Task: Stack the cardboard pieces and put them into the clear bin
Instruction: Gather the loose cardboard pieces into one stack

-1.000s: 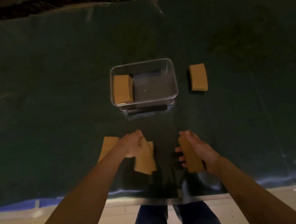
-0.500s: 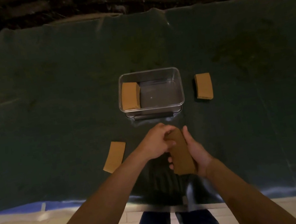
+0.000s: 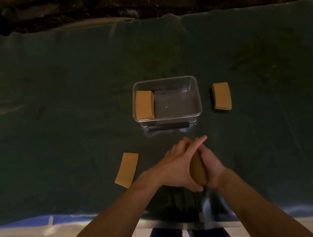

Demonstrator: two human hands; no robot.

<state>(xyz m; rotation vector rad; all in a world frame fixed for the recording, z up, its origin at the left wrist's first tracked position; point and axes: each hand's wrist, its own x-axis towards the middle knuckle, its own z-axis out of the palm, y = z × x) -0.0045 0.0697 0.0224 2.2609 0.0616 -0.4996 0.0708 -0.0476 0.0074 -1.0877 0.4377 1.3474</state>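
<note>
Both hands met near the front of the counter (image 3: 46, 94). The left hand (image 3: 176, 169) and the right hand (image 3: 211, 166) pressed palm to palm around a held cardboard stack (image 3: 197, 170); each grip was closed on it. Only a brown sliver of the stack showed between the palms, so its piece count could not be told.

A loose cardboard piece (image 3: 127, 169) lay flat just left of the left hand, apart from it. The clear bin (image 3: 195, 94) stood beyond the hands, with bare dark surface between. One cardboard pile (image 3: 145, 107) sat inside against the bin's left wall; the rest of its floor was bare. Another cardboard pile (image 3: 221, 96) lay right of the bin, not touching it. The counter's far edge was dim and hard to read.
</note>
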